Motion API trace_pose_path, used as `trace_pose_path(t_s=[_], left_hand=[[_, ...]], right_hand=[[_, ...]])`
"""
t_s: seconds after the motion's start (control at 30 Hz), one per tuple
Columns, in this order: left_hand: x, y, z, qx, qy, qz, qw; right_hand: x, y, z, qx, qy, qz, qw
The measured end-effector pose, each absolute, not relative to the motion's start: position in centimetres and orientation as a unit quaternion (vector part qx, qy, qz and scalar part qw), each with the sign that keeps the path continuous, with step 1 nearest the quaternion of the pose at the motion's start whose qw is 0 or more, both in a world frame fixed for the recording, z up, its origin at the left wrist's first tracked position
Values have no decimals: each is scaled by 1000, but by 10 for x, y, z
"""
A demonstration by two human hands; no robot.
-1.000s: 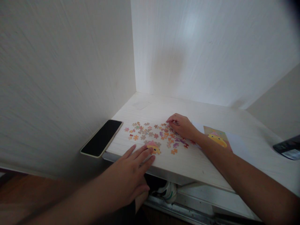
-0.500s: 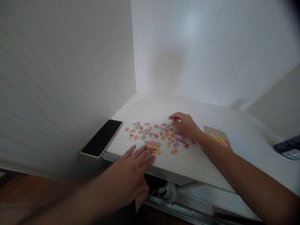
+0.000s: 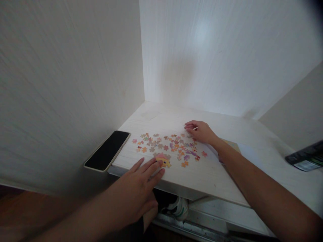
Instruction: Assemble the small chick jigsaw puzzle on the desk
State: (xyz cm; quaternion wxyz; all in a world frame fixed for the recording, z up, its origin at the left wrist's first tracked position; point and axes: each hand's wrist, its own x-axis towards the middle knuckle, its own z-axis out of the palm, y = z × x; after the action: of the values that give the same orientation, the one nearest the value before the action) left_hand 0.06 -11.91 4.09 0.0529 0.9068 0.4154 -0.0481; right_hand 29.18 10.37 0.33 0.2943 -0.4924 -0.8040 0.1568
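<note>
Several joined jigsaw puzzle pieces (image 3: 163, 160), yellow and pink with a dark eye, lie close to the shelf's front edge. My left hand (image 3: 145, 178) rests beside and partly over them, fingers spread, fingertips touching the joined section. Behind it, many loose jigsaw pieces (image 3: 176, 146) in orange, pink, grey and purple are scattered. My right hand (image 3: 202, 131) hovers at the far right edge of this scatter. Its fingers are loosely bent, with a gap between thumb and fingers, and no piece shows in it. A printed picture sheet (image 3: 231, 145) is partly hidden under my right forearm.
A phone (image 3: 108, 150) with a dark screen lies at the shelf's left edge, by the side wall. On the right stands a dark container (image 3: 306, 156) with a label. White panels enclose the shelf (image 3: 202, 181) at left and back. Below its front edge, a shoe (image 3: 181, 208) shows.
My right hand has shifted slightly, and its forearm now covers more of the picture sheet. The left hand stays on the joined pieces. The whole view has moved a little.
</note>
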Motion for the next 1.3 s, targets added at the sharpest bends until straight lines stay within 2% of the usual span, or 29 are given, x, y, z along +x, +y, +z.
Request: trace_pose_path(t_s=[0.13,0.3,0.47,0.73,0.9,1.13,1.3], left_hand=[[1,-119,43,906,415,-51,59],[1,-119,43,908,414,-40,58],[-1,-118,39,911,409,-14,58],[-3,-115,37,913,402,13,64],[-4,-116,38,916,397,42,51],[-20,-91,34,861,466,204,-11],[-27,-42,36,844,505,181,-10]], right_hand=[[287,98,5,-428,-842,215,247],[293,104,0,-425,-823,286,246],[301,113,-4,-447,-810,284,251],[305,109,9,-442,-828,288,189],[304,107,10,-439,-827,303,179],[295,106,1,-467,-835,204,210],[287,105,-1,-471,-838,153,232]])
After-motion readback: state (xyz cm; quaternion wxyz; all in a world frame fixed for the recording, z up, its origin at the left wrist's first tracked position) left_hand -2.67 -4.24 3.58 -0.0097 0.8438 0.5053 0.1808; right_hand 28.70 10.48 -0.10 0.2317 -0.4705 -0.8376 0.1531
